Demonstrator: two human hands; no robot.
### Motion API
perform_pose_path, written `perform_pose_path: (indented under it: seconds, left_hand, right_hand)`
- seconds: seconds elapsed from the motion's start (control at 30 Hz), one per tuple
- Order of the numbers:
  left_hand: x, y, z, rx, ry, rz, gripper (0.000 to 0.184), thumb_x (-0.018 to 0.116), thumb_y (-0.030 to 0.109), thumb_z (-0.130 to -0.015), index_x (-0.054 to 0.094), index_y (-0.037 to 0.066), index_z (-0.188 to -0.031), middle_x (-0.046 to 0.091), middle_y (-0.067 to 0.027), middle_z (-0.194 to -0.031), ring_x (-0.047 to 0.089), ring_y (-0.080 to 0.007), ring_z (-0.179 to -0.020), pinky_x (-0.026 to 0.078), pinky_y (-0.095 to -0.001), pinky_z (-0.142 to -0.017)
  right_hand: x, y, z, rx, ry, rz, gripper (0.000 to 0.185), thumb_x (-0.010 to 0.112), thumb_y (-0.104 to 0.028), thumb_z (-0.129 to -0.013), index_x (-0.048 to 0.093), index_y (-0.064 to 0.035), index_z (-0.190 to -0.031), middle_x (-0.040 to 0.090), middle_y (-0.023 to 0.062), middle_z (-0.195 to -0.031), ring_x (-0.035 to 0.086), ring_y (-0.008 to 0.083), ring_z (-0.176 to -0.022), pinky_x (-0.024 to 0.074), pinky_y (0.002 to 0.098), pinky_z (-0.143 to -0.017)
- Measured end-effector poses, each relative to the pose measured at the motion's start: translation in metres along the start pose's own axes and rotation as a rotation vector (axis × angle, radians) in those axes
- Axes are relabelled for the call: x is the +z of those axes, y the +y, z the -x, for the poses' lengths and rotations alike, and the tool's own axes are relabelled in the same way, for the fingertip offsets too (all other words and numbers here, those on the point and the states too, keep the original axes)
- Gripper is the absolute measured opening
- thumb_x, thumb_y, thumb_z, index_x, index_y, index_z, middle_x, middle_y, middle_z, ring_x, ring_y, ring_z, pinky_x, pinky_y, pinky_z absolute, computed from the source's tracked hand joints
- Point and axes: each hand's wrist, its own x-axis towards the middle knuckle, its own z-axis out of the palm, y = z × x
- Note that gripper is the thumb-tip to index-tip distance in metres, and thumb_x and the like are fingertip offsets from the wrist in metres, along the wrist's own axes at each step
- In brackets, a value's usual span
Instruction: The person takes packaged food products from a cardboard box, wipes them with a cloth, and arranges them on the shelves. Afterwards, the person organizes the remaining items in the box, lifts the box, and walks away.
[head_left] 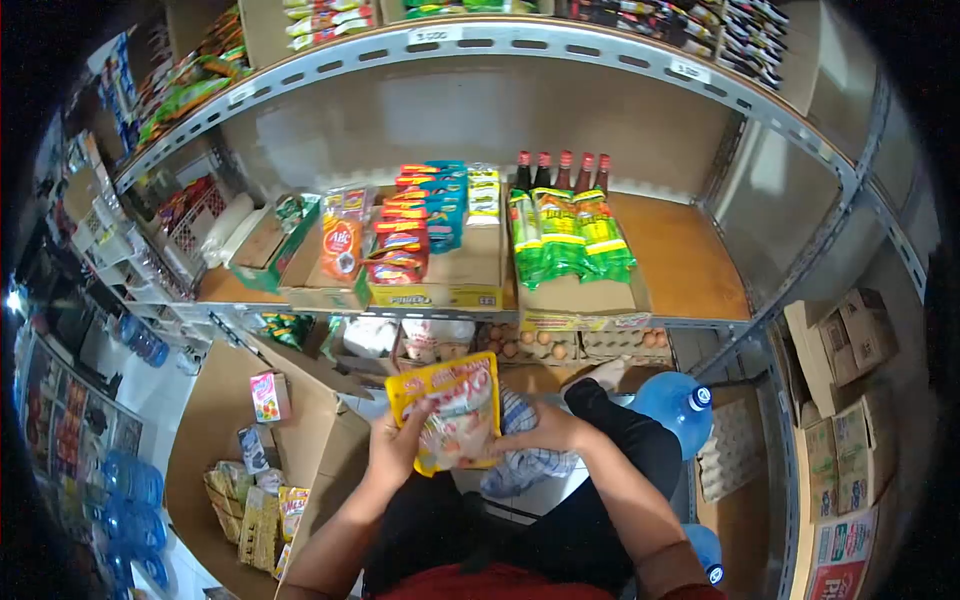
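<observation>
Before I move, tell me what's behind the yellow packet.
A blue-checked cloth shows past its right edge, near the right hand, with eggs farther back. The yellow packet covers whatever is directly behind it.

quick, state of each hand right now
Left hand: closed, holding yellow-edged plastic packet.
Right hand: closed, holding blue-and-white checked cloth at the packet's edge.

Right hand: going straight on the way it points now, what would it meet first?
The right hand would most likely meet the yellow packet held in the left hand. It may already touch the packet's edge; depth is unclear in this view.
</observation>
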Motion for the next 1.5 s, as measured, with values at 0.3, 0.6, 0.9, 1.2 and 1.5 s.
perform_pose_path:
  seconds: [0.3,0.6,0.9,1.2,1.5]
  left_hand:
    - [0.101,0.075,-0.112,0.038,-0.226,0.435,0.036,0.045,0.026,-0.089,0.043,0.001,-0.116,0.053,-0.0086,-0.108,0.054,-0.0157,-0.094,0.044,-0.0305,-0.079]
    - [0.227,0.003,-0.202,-0.172,-0.372,0.474,0.032,0.051,0.026,-0.086,0.051,0.000,-0.104,0.057,-0.0080,-0.091,0.055,-0.0157,-0.075,0.045,-0.0318,-0.065]
    - [0.225,-0.018,-0.216,0.331,-0.348,-0.166,0.056,0.060,0.022,-0.080,0.034,-0.004,-0.122,0.052,-0.0153,-0.107,0.052,-0.0202,-0.096,0.042,-0.0316,-0.081]
    - [0.044,0.059,-0.132,0.329,-0.332,-0.020,0.064,0.055,0.005,-0.083,0.017,0.009,-0.134,0.037,-0.0140,-0.128,0.040,-0.0228,-0.115,0.035,-0.0340,-0.094]
    - [-0.269,0.012,0.005,-0.109,0.156,-0.330,0.038,0.057,0.013,-0.082,0.047,0.000,-0.116,0.055,-0.0092,-0.108,0.052,-0.0139,-0.096,0.040,-0.0266,-0.085]
  right_hand:
    - [-0.025,0.156,-0.029,0.034,0.280,0.321,0.072,0.066,-0.053,-0.064,0.054,0.0062,-0.103,0.059,0.0192,-0.098,0.056,0.0294,-0.093,0.0419,0.0330,-0.082]
    - [-0.039,0.108,-0.011,0.129,0.153,0.449,0.058,0.064,-0.049,-0.065,0.058,0.0010,-0.093,0.060,0.0220,-0.084,0.058,0.0323,-0.083,0.0434,0.0376,-0.075]
    - [-0.049,0.117,-0.008,0.110,0.144,0.541,0.065,0.065,-0.048,-0.064,0.055,0.0050,-0.099,0.058,0.0241,-0.096,0.056,0.0332,-0.090,0.0426,0.0365,-0.080]
    - [-0.048,0.117,-0.010,0.469,0.105,0.546,0.058,0.071,-0.043,-0.060,0.057,0.0037,-0.091,0.061,0.0201,-0.083,0.060,0.0293,-0.078,0.0461,0.0361,-0.070]
    - [-0.023,0.122,-0.015,0.366,0.099,0.633,0.051,0.074,-0.031,-0.060,0.057,0.0055,-0.092,0.062,0.0203,-0.083,0.061,0.0264,-0.077,0.0470,0.0356,-0.068]
